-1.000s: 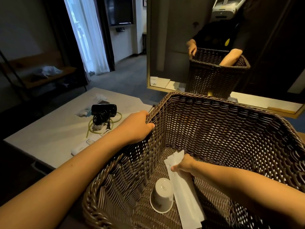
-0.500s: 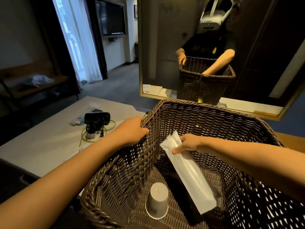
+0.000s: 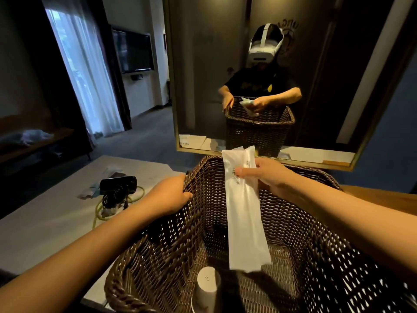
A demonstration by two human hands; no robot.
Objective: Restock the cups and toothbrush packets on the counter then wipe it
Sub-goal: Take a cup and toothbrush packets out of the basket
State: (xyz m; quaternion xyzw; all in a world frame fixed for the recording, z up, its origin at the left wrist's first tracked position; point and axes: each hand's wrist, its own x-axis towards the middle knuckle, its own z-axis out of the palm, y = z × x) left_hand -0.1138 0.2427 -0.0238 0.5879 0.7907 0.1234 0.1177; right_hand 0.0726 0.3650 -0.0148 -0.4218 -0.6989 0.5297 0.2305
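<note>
A dark woven basket (image 3: 300, 233) fills the lower middle of the head view. My left hand (image 3: 171, 195) grips its left rim. Near the upper end of a long white toothbrush packet (image 3: 244, 213), my right hand (image 3: 268, 175) pinches it and holds it upright above the basket, top level with the far rim. A white paper cup (image 3: 206, 288) stands upside down on the basket floor, below the packet's lower end.
A pale counter (image 3: 45, 222) stretches left of the basket, carrying a black device (image 3: 118, 185) with a yellow-green cable and some small packets. A gold-framed mirror (image 3: 266, 152) stands behind the basket. A wooden surface (image 3: 383, 197) lies at right.
My right hand has lifted the toothbrush packet from the basket floor up to rim height. My left hand stays on the rim. The view has tilted upward.
</note>
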